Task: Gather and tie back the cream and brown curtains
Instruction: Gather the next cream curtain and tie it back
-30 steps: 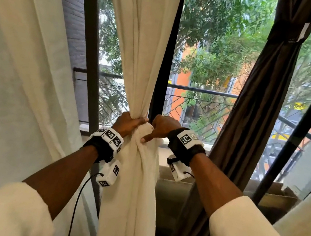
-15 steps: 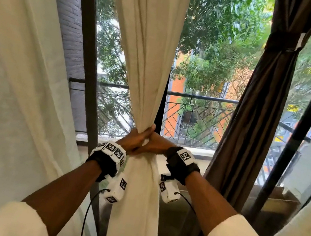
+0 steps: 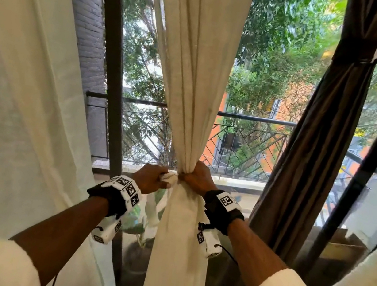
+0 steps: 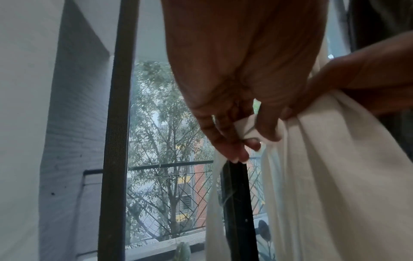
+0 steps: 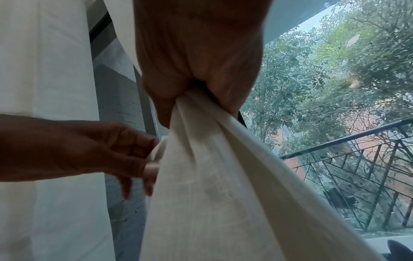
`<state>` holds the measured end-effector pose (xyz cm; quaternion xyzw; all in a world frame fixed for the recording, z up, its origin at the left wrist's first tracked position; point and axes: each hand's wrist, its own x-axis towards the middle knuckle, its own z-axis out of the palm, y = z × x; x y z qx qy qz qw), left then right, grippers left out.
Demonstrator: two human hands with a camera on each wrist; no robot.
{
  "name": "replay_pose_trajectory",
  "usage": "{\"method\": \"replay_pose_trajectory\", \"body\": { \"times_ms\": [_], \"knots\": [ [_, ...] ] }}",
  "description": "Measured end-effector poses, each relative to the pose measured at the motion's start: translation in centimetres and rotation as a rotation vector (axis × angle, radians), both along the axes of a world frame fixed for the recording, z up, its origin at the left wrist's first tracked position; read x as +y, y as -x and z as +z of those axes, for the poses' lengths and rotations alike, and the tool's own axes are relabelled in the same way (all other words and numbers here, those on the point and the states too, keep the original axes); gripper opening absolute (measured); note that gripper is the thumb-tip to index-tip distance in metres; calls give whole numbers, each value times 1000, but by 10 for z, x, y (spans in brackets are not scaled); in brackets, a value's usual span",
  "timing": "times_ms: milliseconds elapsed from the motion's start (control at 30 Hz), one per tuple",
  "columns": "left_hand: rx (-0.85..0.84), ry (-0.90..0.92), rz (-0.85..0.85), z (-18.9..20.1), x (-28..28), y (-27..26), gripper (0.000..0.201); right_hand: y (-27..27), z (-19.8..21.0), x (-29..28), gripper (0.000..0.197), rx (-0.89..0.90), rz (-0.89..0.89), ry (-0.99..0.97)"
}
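A cream curtain (image 3: 195, 64) hangs in the middle of the window, bunched into a narrow waist at hand height. My right hand (image 3: 198, 177) grips that waist from the right, fingers curled round the gathered cloth (image 5: 201, 134). My left hand (image 3: 152, 178) sits just to its left and pinches a small cream strip or fold (image 4: 244, 125) against the bunch. Below the hands the curtain (image 3: 177, 252) falls loose and wider. The brown curtain (image 3: 315, 143) hangs at the right, gathered by a dark band (image 3: 356, 52) high up.
A second wide cream curtain (image 3: 18, 91) fills the left side. Dark window frame posts (image 3: 111, 76) stand behind the curtains, with a balcony railing (image 3: 244, 142) and trees beyond the glass. A potted plant (image 3: 139, 241) stands low behind the middle curtain.
Both hands have slid up the cream curtain and cinched it tighter. The left hand has shifted from gripping the bunch to pinching a small strip beside it.
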<state>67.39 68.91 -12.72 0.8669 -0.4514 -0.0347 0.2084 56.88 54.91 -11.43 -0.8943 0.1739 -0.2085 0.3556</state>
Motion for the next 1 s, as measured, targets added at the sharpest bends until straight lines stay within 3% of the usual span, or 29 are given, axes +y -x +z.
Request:
{"method": "replay_pose_trajectory", "body": {
  "times_ms": [200, 267, 333, 400, 500, 567, 633, 733, 800, 867, 933, 1000],
  "knots": [
    [-314, -79, 154, 10, 17, 1, 20, -4, 5, -1, 65, 32, -17, 7],
    [-439, -82, 183, 8, 18, 5, 42, -8, 4, 3, 65, 20, -11, 7],
    [-479, -173, 184, 7, 20, 5, 77, -12, 2, 8, 61, 7, -22, -20],
    [-503, -298, 193, 6, 22, 6, 93, -15, 0, 12, 63, 3, -33, -48],
    [-625, -347, 195, 8, 21, 14, 66, -17, -2, 19, 59, -16, -12, -80],
    [-507, -296, 172, 12, 18, 17, 49, -16, -4, 23, 52, -13, 12, -96],
    [-258, -166, 153, 15, 18, 15, 33, -16, -7, 22, 45, -16, 8, -68],
    [77, -96, 77, 22, 22, 14, 9, -15, -12, 16, 56, -6, -50, -4],
    [293, -95, -8, 29, 28, 19, 11, -14, -16, 13, 72, -12, -78, 39],
    [404, -77, -102, 40, 27, 24, 18, -13, -19, 16, 80, -43, -82, 51],
    [379, -42, -148, 55, 15, 36, 22, -9, -28, 25, 71, -100, -72, -19],
    [485, 55, -179, 73, -7, 62, 22, -14, -43, 36, 46, -138, -94, -132]
  ]
}}
